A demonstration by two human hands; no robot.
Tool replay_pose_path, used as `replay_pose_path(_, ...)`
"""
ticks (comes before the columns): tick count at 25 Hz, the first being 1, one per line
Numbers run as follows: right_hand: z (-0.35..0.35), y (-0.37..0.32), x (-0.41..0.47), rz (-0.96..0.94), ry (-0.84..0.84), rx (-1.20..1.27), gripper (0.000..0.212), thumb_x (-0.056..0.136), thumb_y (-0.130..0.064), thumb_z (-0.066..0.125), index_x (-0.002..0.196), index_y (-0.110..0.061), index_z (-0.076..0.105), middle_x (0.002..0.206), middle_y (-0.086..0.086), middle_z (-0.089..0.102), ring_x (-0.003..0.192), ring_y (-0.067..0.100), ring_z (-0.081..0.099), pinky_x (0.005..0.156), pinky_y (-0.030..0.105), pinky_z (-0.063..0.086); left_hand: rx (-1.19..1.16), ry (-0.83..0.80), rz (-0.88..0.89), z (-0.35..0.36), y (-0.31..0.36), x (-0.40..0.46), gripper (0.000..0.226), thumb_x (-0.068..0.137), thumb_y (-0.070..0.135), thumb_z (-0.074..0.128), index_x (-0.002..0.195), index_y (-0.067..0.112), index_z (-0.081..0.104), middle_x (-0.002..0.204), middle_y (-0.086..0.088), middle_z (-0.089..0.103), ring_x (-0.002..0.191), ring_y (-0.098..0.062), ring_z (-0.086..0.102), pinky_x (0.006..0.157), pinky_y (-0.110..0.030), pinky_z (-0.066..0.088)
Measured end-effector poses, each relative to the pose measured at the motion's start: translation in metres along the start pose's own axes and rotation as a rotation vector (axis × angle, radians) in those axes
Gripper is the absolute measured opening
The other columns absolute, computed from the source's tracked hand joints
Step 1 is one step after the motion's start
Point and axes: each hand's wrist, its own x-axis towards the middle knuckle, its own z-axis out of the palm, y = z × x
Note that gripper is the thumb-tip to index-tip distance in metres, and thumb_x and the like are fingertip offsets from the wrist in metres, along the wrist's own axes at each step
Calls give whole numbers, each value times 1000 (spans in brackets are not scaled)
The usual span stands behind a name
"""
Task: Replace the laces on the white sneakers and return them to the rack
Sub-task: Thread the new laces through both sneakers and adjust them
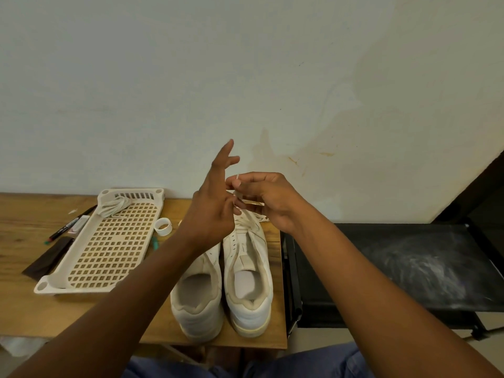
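Against a stained, pale wall (300,91) stood a wooden table (24,268), and on its right end the pair of white sneakers (223,285) sat side by side, heels toward the person and toes toward the wall. The right sneaker (249,271) carried a white lace (246,214) at its upper eyelets, rising from the toe end into the hands held just above it. The right hand (268,203) had thumb and forefinger pinched together on the lace tip, its aglet showing at the fingertips; the remaining fingers were curled. The left hand (211,211) touched the lace lower down with its fingers extended, the upper ones splayed; whether it pinched the lace could not be established. The lace ran roughly upward from shoe to grip, along the sneaker's long axis, and the right hand was the nearer to the free end. The left sneaker (197,293) appeared unlaced, though the forearm hid its front. In judgement, threading of the right shoe was under way and the next eyelet lay directly below the held tip. To the left lay a perforated cream rack shelf (109,246) holding a bundle of laces (113,207) at its far end. Beside it were a tape roll (163,226), marker pens (72,222) and a dark strip (47,259). A black stand (409,263) adjoined the table on the right.
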Motion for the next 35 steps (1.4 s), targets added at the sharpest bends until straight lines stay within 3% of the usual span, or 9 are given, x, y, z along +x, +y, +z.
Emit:
replay_pose_path(2,-1,0,1,-46,19,-29,19,97,-14,71,113,-6,78,107,3,80,94,17,75,79,30,58,18,58,-58,-1,-2,0,83,96,6,65,158,39,21,154,9,45,90,-5,70,88,-33,59)
replay_pose_path(4,-3,0,1,-85,10,-103,17,98,-14,69,112,-8,78,105,4,80,89,12,74,79,29,56,3,174,-88,-3,-10,2,43,104,15,53,145,28,51,137,9,61,95,-9,71,85,-34,61)
replay_pose_path(7,-3,0,2,-109,-43,-179,17,101,-12,64,109,-10,78,100,4,80,83,10,71,81,30,56,-165,182,-144,-8,-19,7,29,107,16,49,125,19,71,112,4,75,96,-14,73,80,-33,61)
replay_pose_path(11,-8,-2,2,-112,-97,-188,18,102,-9,59,105,-8,77,98,6,80,87,15,71,86,39,52,-523,39,-414,-15,-15,9,25,105,19,54,119,15,75,102,-8,78,96,-25,74,73,-28,58)
replay_pose_path(15,-12,-3,3,-119,-161,-179,20,103,-9,56,108,-4,74,105,13,78,94,24,69,88,43,50,-786,-119,-553,-25,-18,8,27,97,24,62,121,16,73,111,-11,74,99,-26,70,92,-44,58)
replay_pose_path(18,-12,-4,5,-116,-228,-149,21,103,-8,55,110,1,73,101,12,76,89,22,68,83,40,50,-959,-164,-608,-29,-18,8,31,88,19,66,118,14,73,104,-8,75,93,-21,73,90,-42,58)
replay_pose_path(21,-10,-2,5,-113,-252,-145,23,103,-8,53,113,3,71,95,7,75,87,20,67,79,36,51,-974,-152,-622,-30,-19,7,29,88,14,68,116,12,74,104,-11,75,93,-22,73,86,-39,62)
replay_pose_path(27,-12,-1,4,-122,-324,-143,20,106,-6,51,101,-7,70,87,5,72,82,18,66,79,38,52,-1016,-185,-663,-30,-19,7,32,85,14,69,116,11,75,98,-10,75,91,-22,72,78,-37,62)
replay_pose_path(35,-10,-1,1,-149,-368,-135,14,106,-12,55,109,-4,66,79,5,66,77,18,64,74,31,55,-1000,-240,-582,-31,-13,5,17,86,16,69,99,12,80,91,-13,73,86,-23,73,80,-37,63)
